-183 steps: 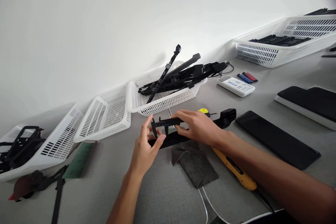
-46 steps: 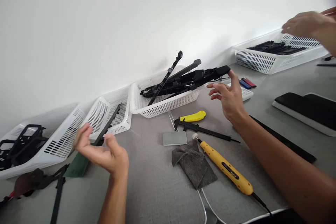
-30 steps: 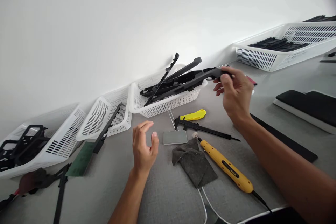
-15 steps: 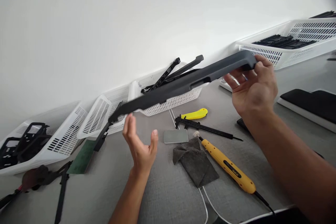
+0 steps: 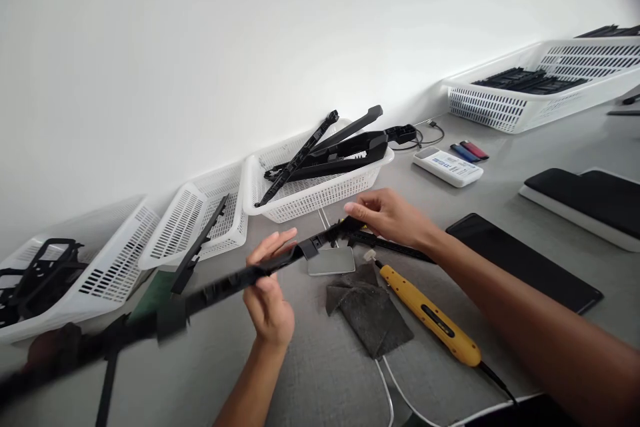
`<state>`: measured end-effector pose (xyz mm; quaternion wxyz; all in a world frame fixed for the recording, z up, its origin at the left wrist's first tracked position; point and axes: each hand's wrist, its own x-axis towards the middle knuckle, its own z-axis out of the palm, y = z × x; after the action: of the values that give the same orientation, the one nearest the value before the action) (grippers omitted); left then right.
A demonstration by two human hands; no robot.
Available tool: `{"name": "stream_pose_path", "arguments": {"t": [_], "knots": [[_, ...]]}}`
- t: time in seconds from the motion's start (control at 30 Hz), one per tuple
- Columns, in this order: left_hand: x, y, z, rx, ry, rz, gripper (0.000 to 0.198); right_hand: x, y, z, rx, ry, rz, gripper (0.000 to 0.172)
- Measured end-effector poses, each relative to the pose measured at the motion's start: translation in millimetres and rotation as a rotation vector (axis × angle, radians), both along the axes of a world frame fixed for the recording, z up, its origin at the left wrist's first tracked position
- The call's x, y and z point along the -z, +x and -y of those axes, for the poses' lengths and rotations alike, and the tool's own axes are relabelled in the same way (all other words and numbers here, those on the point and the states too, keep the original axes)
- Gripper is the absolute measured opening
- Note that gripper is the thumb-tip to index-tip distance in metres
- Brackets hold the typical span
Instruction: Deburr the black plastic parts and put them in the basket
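A long black plastic trim strip (image 5: 225, 285) slants across the view, its ribbed inner side towards me. Its lower left end is blurred and runs out of the frame. My left hand (image 5: 270, 307) is closed around the middle, thumb in front and fingers behind. At the upper right end, my right hand (image 5: 393, 217) pinches the strip between thumb and fingers. Below it lie a small grey box (image 5: 331, 261), a dark folded cloth (image 5: 373, 317) and a yellow corded pen-shaped tool (image 5: 430, 317). A black caliper (image 5: 400, 247) is partly hidden by my right hand.
Along the wall, a white basket (image 5: 320, 200) holds several black plastic parts. More white baskets (image 5: 120, 260) stand to the left, and another (image 5: 530, 110) at the far right. A black flat panel (image 5: 525, 260), a white device (image 5: 447, 167) and two lighters (image 5: 470, 151) lie on the right.
The strip has come down and left and turned from its smooth outer side to its ribbed side. My right hand moved left and down with its end; my left hand has closed around the middle.
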<state>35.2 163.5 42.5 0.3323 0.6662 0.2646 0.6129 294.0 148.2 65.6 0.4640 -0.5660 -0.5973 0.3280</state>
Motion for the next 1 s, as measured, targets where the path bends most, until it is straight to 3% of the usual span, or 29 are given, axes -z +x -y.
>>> {"name": "stream_pose_path", "arguments": {"t": [0.07, 0.17, 0.27, 0.33, 0.53, 0.8, 0.9, 1.0], "knots": [[-6.2, 3.2, 4.5, -0.029, -0.172, 0.116, 0.046, 9.3, 3.6, -5.1, 0.050, 0.064, 0.265, 0.053], [-14.4, 3.1, 6.5, -0.052, -0.337, 0.182, 0.054, 25.6, 6.8, -10.7, 0.067, 0.164, 0.540, 0.017], [-16.8, 0.5, 5.6, -0.045, -0.456, 0.172, 0.060, 40.4, 6.5, -12.5, -0.059, 0.133, 0.709, 0.035], [-16.2, 0.4, 5.0, -0.016, -0.522, 0.164, 0.062, 45.2, 5.7, -12.6, -0.133, 0.067, 0.743, 0.038], [-12.2, 7.9, 6.4, 0.115, -0.632, 0.125, 0.064, 37.8, 4.6, -14.0, -0.179, -0.016, 0.559, 0.024], [-7.9, 8.4, 8.1, 0.219, -0.739, 0.092, 0.061, 26.2, -0.7, -13.0, -0.074, 0.024, 0.294, 0.013], [-7.7, 7.0, 6.7, 0.249, -0.767, 0.074, 0.056, 18.8, -5.3, -8.0, -0.063, 0.077, 0.026, 0.018], [-8.5, 7.2, 5.9, 0.290, -0.775, 0.010, 0.049, 9.6, -12.4, 0.2, -0.113, 0.133, -0.067, 0.022]]}}
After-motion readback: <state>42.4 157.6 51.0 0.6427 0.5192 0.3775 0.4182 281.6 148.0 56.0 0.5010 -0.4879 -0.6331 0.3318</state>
